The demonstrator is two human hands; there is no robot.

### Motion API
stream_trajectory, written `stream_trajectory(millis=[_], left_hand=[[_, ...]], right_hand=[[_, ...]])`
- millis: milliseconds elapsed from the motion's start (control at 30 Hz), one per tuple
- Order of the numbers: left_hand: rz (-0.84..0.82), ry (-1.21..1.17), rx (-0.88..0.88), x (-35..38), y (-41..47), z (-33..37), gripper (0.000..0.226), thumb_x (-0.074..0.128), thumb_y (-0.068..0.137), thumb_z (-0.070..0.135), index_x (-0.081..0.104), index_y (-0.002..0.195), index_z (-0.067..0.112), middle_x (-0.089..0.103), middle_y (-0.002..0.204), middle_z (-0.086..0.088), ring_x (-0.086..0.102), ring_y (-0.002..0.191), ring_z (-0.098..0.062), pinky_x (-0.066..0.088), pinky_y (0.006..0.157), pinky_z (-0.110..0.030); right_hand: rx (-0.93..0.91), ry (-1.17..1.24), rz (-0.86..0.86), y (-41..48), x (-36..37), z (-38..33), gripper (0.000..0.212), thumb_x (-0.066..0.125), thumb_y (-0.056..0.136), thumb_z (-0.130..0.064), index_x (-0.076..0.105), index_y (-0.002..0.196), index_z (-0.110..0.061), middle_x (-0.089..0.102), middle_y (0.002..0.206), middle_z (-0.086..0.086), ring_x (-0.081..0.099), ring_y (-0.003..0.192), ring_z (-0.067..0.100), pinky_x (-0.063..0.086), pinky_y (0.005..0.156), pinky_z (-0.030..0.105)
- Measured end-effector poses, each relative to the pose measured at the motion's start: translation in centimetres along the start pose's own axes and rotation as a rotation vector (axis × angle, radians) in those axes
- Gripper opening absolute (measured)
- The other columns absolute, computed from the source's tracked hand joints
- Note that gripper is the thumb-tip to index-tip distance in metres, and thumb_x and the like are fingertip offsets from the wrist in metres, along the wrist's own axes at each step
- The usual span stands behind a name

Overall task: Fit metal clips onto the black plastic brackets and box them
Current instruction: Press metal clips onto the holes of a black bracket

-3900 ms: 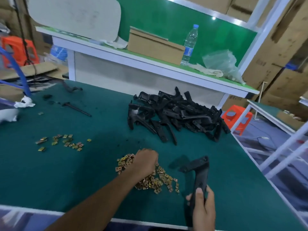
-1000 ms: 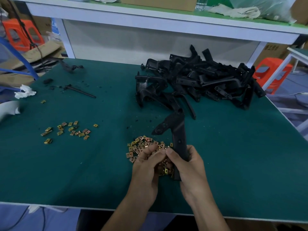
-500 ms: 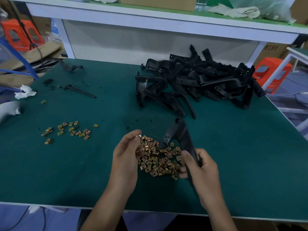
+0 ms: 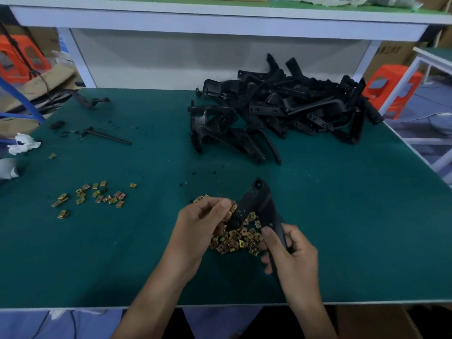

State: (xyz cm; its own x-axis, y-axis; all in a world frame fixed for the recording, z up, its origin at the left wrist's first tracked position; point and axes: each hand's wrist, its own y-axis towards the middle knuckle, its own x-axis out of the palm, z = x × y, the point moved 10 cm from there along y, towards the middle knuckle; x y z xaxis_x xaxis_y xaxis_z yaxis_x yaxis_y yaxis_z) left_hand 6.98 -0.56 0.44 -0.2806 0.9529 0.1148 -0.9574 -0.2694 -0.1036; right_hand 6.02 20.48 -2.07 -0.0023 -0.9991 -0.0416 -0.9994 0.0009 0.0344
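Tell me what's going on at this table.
A person works at a green table. The right hand grips a bracket over the clip pile, while the left hand pinches a clip beside its upper part. A heap of brackets lies behind; more clips lie scattered to the left.

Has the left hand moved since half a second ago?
Yes. The left hand has shifted right, over the pile of small brass-coloured metal clips, toward the angled black plastic bracket in the right hand.

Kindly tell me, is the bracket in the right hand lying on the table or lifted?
Lifted: the right hand grips the bracket by its lower end above the clip pile.
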Motion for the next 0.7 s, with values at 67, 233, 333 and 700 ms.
stream_trajectory(millis=[67, 233, 333, 700], left_hand=[[-0.001, 0.003, -0.006, -0.1, 0.2, -0.2, 0.018, 0.069, 0.088, 0.037, 0.077, 0.083, 0.022, 0.056, 0.069, 0.003, 0.046, 0.063, -0.012, 0.041, 0.064, -0.027], [-0.042, 0.044, 0.010, 0.4, 0.2, -0.4, 0.034, 0.070, 0.078, 0.050, 0.077, 0.084, 0.017, 0.052, 0.063, 0.005, 0.043, 0.059, -0.009, 0.039, 0.058, -0.023], [-0.070, 0.107, 0.008, 0.4, 0.3, -0.1, 0.037, 0.071, 0.076, 0.055, 0.077, 0.082, 0.018, 0.054, 0.065, 0.003, 0.045, 0.059, -0.009, 0.040, 0.060, -0.025], [-0.179, 0.353, 0.016, 1.5, 0.3, 0.8, 0.034, 0.068, 0.091, 0.046, 0.072, 0.076, 0.016, 0.055, 0.060, 0.012, 0.047, 0.054, -0.002, 0.038, 0.055, -0.016]], right_hand=[[0.003, -0.012, -0.011, 0.0, 0.1, 0.3, 0.020, 0.073, 0.082, -0.049, 0.071, 0.085, -0.029, 0.065, 0.066, 0.012, 0.059, 0.050, 0.021, 0.048, 0.044, 0.032], [0.007, -0.024, -0.012, 0.0, 0.1, 0.7, 0.026, 0.072, 0.082, -0.053, 0.070, 0.088, -0.028, 0.064, 0.065, 0.013, 0.057, 0.047, 0.024, 0.047, 0.044, 0.034], [0.005, -0.046, -0.010, 0.0, 0.1, 0.7, 0.028, 0.070, 0.081, -0.055, 0.070, 0.087, -0.028, 0.064, 0.065, 0.013, 0.056, 0.047, 0.024, 0.047, 0.044, 0.035], [-0.003, -0.066, -0.007, -0.2, -0.1, 0.1, 0.023, 0.070, 0.084, -0.052, 0.067, 0.082, -0.029, 0.064, 0.065, 0.013, 0.056, 0.046, 0.021, 0.047, 0.043, 0.034]])
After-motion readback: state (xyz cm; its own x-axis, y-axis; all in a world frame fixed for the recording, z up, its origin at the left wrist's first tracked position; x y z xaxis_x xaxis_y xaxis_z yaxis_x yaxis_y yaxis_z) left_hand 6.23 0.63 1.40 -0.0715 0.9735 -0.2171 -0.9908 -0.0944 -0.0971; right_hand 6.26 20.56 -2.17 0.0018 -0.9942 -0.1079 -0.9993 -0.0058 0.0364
